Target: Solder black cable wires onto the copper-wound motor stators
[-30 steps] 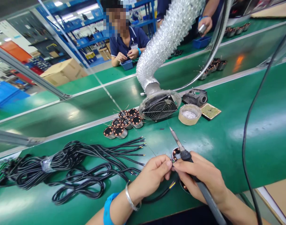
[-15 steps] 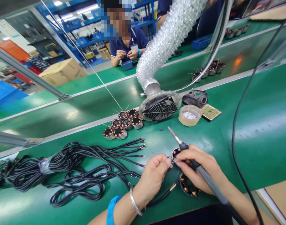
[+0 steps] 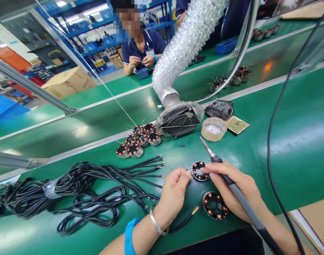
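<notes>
My right hand (image 3: 231, 180) is closed around a soldering iron (image 3: 225, 179), its metal tip pointing up and left, away from the work. Its fingertips rest at the edge of a small copper-wound motor stator (image 3: 196, 177) on the bench. On the stator's left side, my left hand (image 3: 176, 186) pinches a thin wire; its exact end is hidden by the fingers. Below the right hand lies a second stator (image 3: 206, 209), joined to a black cable (image 3: 184, 224) with a yellow lead showing.
Several stators (image 3: 135, 150) stand behind on the left, beside bundled black cables (image 3: 79, 180). A fume extractor (image 3: 181, 122) with a silver duct, a round solder pot (image 3: 214, 129), a sponge tray (image 3: 238, 125) and an iron holder (image 3: 220, 109) sit at the back. A co-worker (image 3: 140, 49) works opposite.
My right hand has shifted slightly right and off the stator, leaving its ring more visible. The second stator shows more fully too. My left hand keeps its pinch, and the view has shifted slightly.
</notes>
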Demonstrator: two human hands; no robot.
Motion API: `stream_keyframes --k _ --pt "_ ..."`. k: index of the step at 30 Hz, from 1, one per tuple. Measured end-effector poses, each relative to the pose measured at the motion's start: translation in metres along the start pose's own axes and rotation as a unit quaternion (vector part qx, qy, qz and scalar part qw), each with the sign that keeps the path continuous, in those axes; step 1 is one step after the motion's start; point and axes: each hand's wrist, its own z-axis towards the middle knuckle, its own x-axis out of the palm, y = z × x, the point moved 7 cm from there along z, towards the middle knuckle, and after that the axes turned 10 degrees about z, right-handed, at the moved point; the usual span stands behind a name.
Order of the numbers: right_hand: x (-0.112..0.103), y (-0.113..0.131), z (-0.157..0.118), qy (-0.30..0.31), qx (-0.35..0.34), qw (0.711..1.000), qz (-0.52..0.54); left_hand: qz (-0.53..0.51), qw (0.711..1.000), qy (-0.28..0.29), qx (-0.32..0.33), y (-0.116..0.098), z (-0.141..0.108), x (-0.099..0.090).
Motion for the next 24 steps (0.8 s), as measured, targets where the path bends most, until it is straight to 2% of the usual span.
stream_keyframes --k 5,9,15,24 --pt "-0.025 0.014 -0.004 -0.021 0.01 0.999 0.026 0.03 0.999 -0.015 0.007 -0.002 0.002 -0.001" --pt "-0.034 0.016 -0.008 -0.044 0.02 0.998 0.049 0.045 0.999 -0.021 0.011 -0.002 0.002 -0.003" --pt "-0.027 0.007 -0.009 -0.038 0.038 0.997 0.055 0.061 0.998 -0.022 0.016 -0.002 0.003 -0.002" --pt "-0.021 0.023 -0.007 0.006 0.009 0.998 0.057 0.077 0.996 -0.02 0.03 -0.001 0.002 -0.003"
